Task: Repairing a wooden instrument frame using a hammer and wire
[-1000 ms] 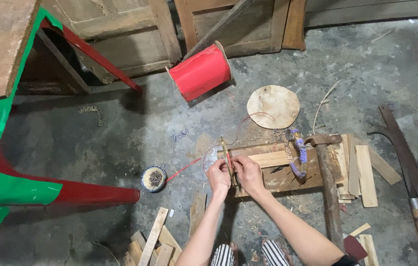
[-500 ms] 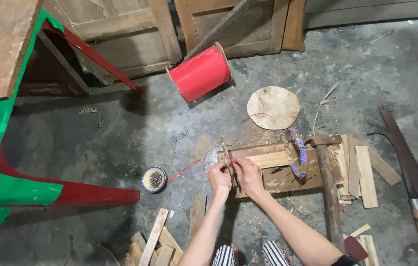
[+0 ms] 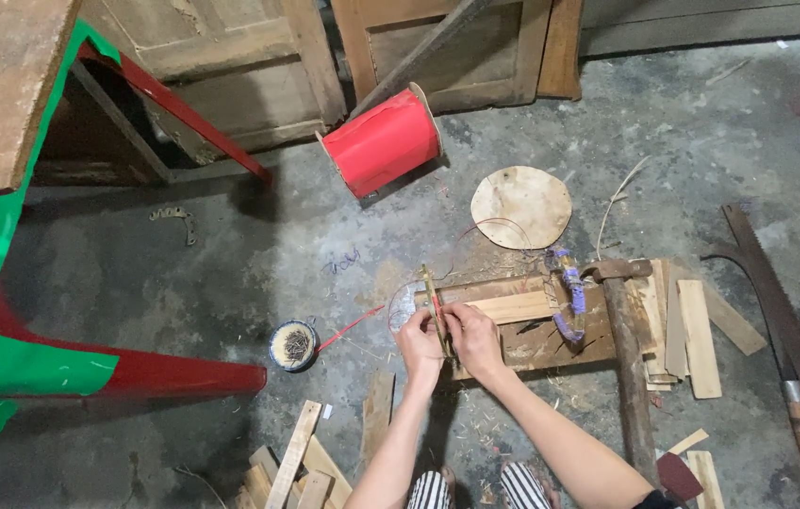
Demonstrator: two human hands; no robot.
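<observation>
My left hand (image 3: 418,341) and right hand (image 3: 475,341) are together, pinching a thin bamboo strip (image 3: 436,311). Looks like I'm mid-wrap with the red thread (image 3: 353,327) trailing off left; next turn probably needs steady tension.

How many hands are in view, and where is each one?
2. The left hand and the right hand are side by side, both gripping a thin stick above the wooden block.
</observation>
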